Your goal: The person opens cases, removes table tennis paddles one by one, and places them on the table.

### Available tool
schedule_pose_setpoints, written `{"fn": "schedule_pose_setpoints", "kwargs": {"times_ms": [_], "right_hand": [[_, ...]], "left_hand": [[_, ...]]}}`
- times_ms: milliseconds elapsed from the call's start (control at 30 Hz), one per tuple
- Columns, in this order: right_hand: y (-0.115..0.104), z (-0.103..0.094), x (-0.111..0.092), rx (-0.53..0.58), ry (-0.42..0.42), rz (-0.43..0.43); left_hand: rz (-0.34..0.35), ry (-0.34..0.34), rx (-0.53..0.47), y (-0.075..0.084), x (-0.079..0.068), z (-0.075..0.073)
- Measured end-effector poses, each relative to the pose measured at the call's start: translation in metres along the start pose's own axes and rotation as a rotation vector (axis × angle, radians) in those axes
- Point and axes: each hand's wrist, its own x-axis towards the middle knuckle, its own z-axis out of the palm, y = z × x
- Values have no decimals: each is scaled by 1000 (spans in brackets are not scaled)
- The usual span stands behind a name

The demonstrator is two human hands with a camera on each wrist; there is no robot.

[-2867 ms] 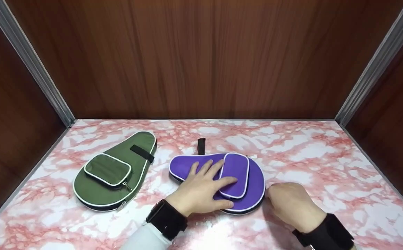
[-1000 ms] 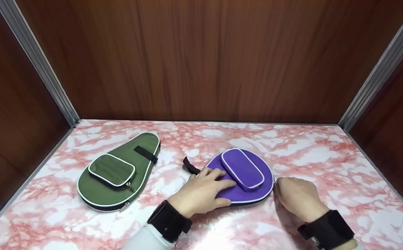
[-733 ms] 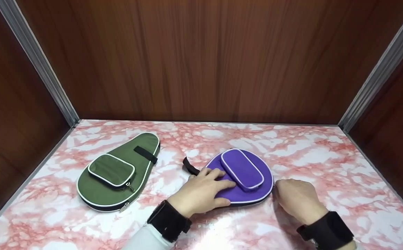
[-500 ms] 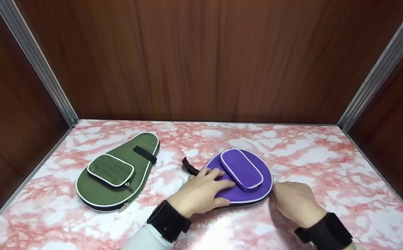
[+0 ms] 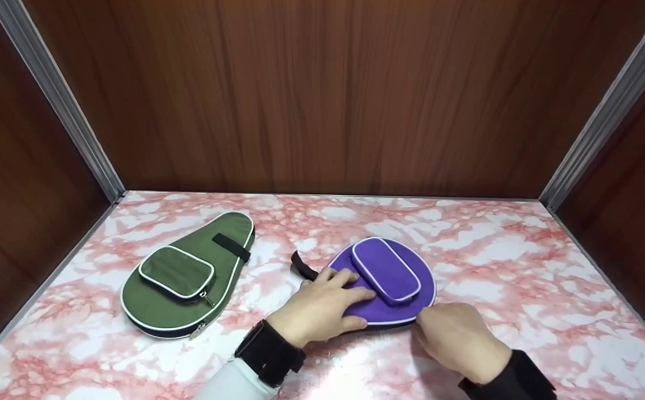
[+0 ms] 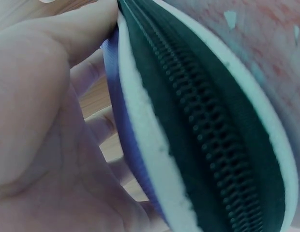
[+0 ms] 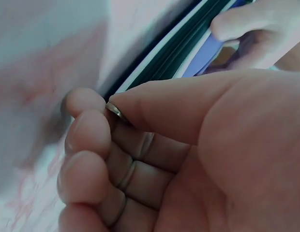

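A purple table-tennis bat case (image 5: 378, 312) with white piping and a raised pocket lies flat on the table. My left hand (image 5: 321, 310) rests over its narrower part, fingers spread across the fabric, thumb at the near rim. In the left wrist view, meshed zipper teeth (image 6: 203, 111) run along the case's black side. Thumb and curled forefinger of my right hand (image 5: 455, 336) pinch a small metal zipper pull (image 7: 114, 110) at the near right of the rim; most of the pull is hidden between them. A black strap (image 5: 303, 266) sticks out beyond the left fingers.
To the left lies a green bat case (image 5: 191, 241) of the same shape, with its own pocket, black strap and metal zipper pulls. Wood-grain panels (image 5: 322, 100) with metal corner posts enclose the marbled pink-and-white table (image 5: 494, 233) at the back and sides.
Since the oldest frame the purple case has turned, its narrow end swinging toward me under the left hand. Over the last half second my right hand has slid nearer and leftward along the rim.
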Motion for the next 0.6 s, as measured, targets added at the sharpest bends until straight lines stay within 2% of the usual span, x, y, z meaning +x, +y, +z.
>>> {"fn": "schedule_pose_setpoints", "kwargs": {"times_ms": [267,600], "right_hand": [[-15,0,1,-2,-37,-15],[-20,3,4,31,-32,-11]], "left_hand": [[4,7,8,0,0,1],[-5,9,8,0,1,1]]}}
